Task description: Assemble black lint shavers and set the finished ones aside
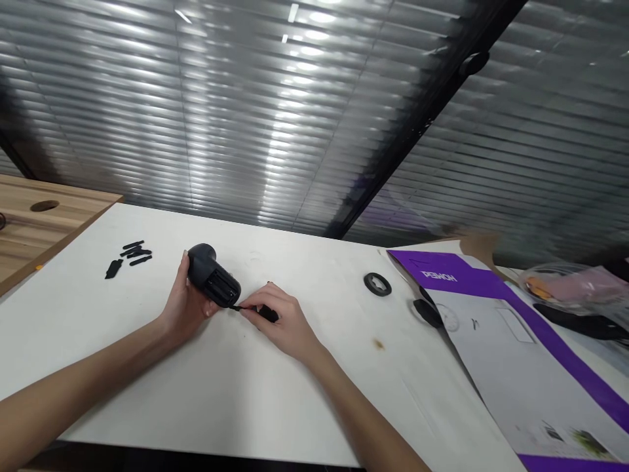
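Note:
My left hand (185, 303) is wrapped round a black rounded device (209, 272) with a slotted opening at its lower right end; I cannot tell its exact kind. Just right of that end, my right hand (278, 318) pinches a thin black strip-like piece (236, 308), its tip at the device's rim. Part of another dark piece (268, 313) shows by the right palm; whether it is held or lies on the table is unclear. Several small flat black pieces (135, 252) lie to the left of the device, with a wider black piece (113, 269) beside them.
A black ring (377, 284) lies on the white table (314, 406) to the right. Beyond it are a black oval item (427, 313), a purple and white printed sheet (491, 341) and plastic bags (574, 285). A wooden surface (54, 223) adjoins at left; blinds (236, 118) rise behind.

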Demonstrator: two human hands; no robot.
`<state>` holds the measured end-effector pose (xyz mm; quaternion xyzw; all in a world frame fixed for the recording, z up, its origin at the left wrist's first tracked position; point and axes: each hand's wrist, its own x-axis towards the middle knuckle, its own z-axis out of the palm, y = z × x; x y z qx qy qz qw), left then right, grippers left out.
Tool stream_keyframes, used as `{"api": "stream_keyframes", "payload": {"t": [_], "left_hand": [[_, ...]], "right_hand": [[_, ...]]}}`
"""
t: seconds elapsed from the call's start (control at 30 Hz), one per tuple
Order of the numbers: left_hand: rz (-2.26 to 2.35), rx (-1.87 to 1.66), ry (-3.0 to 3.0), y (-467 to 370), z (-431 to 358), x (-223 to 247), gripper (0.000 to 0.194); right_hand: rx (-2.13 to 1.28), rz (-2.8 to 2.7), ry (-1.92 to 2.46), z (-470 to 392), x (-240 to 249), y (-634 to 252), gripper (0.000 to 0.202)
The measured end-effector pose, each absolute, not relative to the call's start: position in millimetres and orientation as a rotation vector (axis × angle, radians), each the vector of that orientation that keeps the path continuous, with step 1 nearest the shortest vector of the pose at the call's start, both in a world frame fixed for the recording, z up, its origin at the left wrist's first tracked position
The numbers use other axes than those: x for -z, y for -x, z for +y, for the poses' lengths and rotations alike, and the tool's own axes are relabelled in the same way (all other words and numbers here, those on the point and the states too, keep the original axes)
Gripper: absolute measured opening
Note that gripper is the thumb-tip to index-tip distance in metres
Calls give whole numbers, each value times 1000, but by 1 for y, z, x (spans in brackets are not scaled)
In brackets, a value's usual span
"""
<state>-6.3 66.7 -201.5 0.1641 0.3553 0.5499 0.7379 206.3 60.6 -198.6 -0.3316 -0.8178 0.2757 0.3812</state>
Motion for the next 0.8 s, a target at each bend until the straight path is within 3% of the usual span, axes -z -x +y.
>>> {"api": "stream_keyframes", "payload": {"t": [0.23,0.5,0.8], "left_hand": [[670,-1103,-303,1,59,203,80],[543,-1067,-422,-3,56,205,60],[485,-1071,-452,-4,53,208,56]], "right_hand": [[-630,-1879,817,56,205,-199,12],[-481,-1756,920,56,203,-197,13],[-414,-1716,961,56,213,-193,14]]}}
